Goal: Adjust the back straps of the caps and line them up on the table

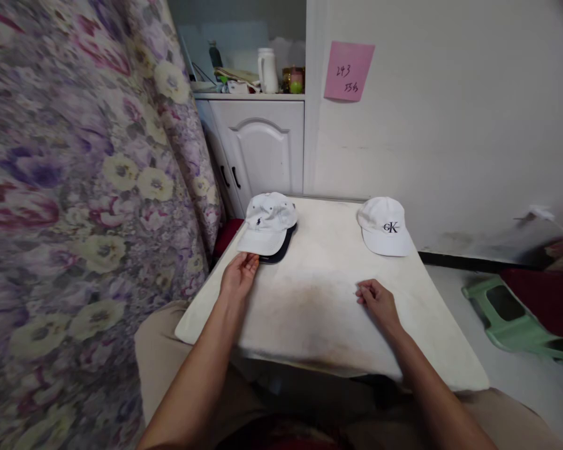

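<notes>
A white cap [268, 219] with a small dark emblem sits on top of a dark cap [284, 249] at the far left of the table, so most of the dark one is hidden. My left hand [240, 273] is at the near left corner of the two brims, its fingers closed at the dark brim's edge. A second white cap [383, 225] with dark "CK" lettering lies at the far right, brim facing me. Nearer to me than that cap, my right hand [376, 301] hovers or rests over the table, empty, its fingers loosely bent and slightly apart.
The caps are on a pale cloth-covered table [319, 250] with a brownish stain. A floral curtain [98, 187] hangs close on the left. Behind stand a white cabinet [263, 147] and a wall with a pink note [349, 70]. A green stool [511, 312] is at the right.
</notes>
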{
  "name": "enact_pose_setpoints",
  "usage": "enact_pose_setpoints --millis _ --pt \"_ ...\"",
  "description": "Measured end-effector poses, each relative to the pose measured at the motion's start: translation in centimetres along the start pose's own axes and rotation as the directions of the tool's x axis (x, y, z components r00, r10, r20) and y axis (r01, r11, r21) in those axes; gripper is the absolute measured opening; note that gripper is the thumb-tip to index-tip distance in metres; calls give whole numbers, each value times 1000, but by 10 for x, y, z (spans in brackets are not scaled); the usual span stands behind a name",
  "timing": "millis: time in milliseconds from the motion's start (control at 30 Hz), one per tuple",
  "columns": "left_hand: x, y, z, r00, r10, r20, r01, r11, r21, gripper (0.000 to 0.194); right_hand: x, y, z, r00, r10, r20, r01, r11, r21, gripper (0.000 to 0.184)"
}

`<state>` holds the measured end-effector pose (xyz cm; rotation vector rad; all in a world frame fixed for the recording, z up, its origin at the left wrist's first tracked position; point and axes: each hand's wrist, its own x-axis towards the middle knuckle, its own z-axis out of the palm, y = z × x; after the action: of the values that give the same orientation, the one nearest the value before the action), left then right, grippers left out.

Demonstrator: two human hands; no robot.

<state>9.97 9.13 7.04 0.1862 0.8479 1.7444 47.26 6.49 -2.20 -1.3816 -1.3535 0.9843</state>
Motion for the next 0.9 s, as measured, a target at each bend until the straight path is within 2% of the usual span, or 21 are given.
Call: enact_pose_setpoints --millis 367,500,633,767,900 --pt "28 29 42 988 -90 128 93 995 -19 15 -1 -10 3 1000 -15 -3 15 1000 -27 25" --pt "34 40 64 980 -45 196 55 997 -45 16 -2 -16 3 1000 -18 -7 18 1000 -6 22" --pt "33 47 94 952 30 306 -6 997 -79 21 -1 -17 3 1000 -5 -13 6 999 44 19" --pt "25 34 119 917 69 393 -35 995 -93 28 1 -17 4 1000 12 -12 -10 990 138 17" --pt "-6 -10 121 900 19 436 27 995 -100 35 4 -21 -1 999 50 21 -54 955 293 29"
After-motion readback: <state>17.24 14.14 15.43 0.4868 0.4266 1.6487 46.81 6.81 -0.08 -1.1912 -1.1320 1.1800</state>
